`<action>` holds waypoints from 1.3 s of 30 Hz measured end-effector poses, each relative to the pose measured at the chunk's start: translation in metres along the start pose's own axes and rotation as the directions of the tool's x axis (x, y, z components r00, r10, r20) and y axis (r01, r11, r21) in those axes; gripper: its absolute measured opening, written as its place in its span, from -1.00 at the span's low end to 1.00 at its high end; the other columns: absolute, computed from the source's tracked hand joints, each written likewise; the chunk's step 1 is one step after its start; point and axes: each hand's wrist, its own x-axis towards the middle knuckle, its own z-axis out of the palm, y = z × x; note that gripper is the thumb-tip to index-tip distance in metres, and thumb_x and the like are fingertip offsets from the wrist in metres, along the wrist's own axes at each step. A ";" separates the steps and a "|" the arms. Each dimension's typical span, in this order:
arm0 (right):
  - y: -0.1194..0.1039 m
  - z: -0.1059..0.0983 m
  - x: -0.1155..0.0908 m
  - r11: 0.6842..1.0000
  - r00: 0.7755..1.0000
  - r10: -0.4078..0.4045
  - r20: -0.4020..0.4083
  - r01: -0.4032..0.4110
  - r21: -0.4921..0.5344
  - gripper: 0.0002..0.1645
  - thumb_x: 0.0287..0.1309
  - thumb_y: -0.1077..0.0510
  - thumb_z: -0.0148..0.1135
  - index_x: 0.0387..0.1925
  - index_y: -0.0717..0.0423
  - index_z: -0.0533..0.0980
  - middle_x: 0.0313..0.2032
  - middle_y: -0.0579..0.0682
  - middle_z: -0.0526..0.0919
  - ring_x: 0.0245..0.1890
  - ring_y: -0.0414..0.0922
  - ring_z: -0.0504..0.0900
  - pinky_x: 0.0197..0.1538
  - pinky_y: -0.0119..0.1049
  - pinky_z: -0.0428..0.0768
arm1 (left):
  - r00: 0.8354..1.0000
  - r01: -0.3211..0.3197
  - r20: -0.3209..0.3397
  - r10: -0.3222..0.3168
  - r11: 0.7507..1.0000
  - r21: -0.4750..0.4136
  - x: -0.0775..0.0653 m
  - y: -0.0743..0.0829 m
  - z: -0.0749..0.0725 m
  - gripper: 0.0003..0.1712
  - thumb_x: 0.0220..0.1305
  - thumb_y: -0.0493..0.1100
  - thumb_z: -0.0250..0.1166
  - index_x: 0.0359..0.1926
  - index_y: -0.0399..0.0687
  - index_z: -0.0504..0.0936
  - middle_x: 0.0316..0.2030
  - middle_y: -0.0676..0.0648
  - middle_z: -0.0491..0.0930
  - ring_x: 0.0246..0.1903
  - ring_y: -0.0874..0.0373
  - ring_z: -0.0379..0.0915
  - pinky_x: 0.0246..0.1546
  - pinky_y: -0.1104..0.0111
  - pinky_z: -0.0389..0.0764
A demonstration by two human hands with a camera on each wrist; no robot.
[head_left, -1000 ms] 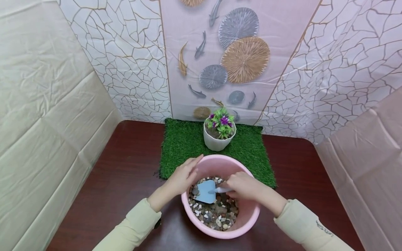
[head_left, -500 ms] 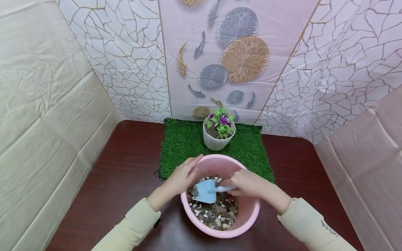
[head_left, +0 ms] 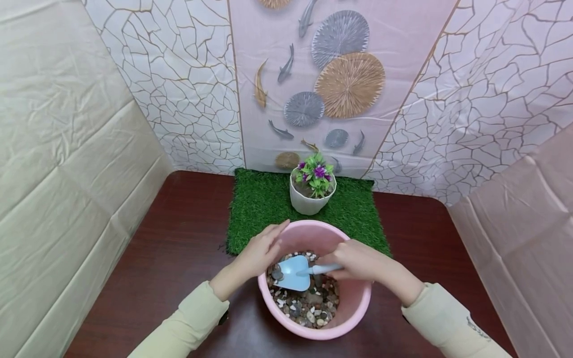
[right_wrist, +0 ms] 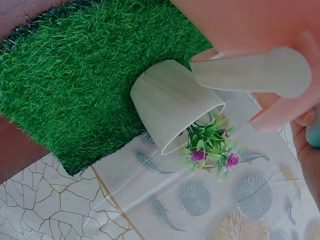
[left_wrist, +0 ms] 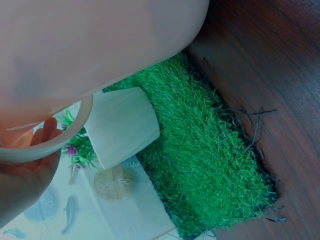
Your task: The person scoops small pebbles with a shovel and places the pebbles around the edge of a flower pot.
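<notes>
In the head view, a round pink tub (head_left: pixel 309 334) holds a bed of pebbles (head_left: pixel 309 308), white, brown and grey. My left hand (head_left: pixel 259 251) holds the tub's left rim, thumb on the inner side and fingers along the outside. Over the pebbles, my right hand (head_left: pixel 358 261) grips the pale handle of a small light blue shovel (head_left: pixel 293 273). The blade points left, with grey stones (head_left: pixel 276 272) at its front edge. The right wrist view catches only the teal end of the handle (right_wrist: pixel 314 131) and part of the hand; the tub wall hides the blade there.
Just behind the tub, a white pot (head_left: pixel 309 203) with a purple-flowered plant (head_left: pixel 319 174) stands on a green grass mat (head_left: pixel 255 204). A dark red-brown table (head_left: pixel 179 238) lies beneath. Patterned cloth walls (head_left: pixel 197 89) enclose the back and sides.
My right hand has shifted slightly right and up, drawing the shovel handle with it, so more of the handle shows. The blade moves only a little. My left hand stays at the rim.
</notes>
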 end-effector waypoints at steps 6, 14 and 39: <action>-0.004 -0.005 -0.004 1.000 1.000 0.019 0.006 -0.019 0.016 -0.67 -0.02 0.17 0.33 -0.13 -0.11 0.64 -0.35 -0.24 0.72 -0.53 -0.41 0.54 -0.41 -0.53 0.52 | 1.000 -0.022 0.004 0.022 1.000 -0.002 0.000 0.001 -0.001 -0.43 0.40 -0.27 -0.07 0.41 -0.12 0.18 0.19 -0.21 0.42 -0.25 0.08 0.48 -0.12 0.17 0.54; -0.009 -0.012 -0.012 0.998 0.998 0.056 0.014 -0.056 -0.007 -0.66 -0.04 0.15 0.35 -0.13 -0.09 0.64 -0.39 -0.23 0.72 -0.58 -0.41 0.49 -0.45 -0.51 0.51 | 1.000 -0.006 0.011 0.006 1.000 -0.011 -0.001 0.001 -0.001 -0.45 0.42 -0.27 -0.09 0.41 -0.12 0.18 0.20 -0.22 0.40 -0.09 0.02 0.49 -0.09 0.14 0.52; -0.005 -0.028 -0.038 0.991 0.991 0.130 -0.038 -0.130 0.026 -0.62 -0.12 0.26 0.34 -0.14 0.01 0.66 -0.33 -0.19 0.72 -0.42 -0.37 0.60 -0.38 -0.45 0.57 | 0.999 0.018 0.033 -0.018 1.000 -0.014 -0.001 0.001 0.000 -0.41 0.39 -0.34 -0.10 0.42 -0.09 0.16 0.23 -0.21 0.36 -0.08 -0.02 0.52 -0.14 0.18 0.53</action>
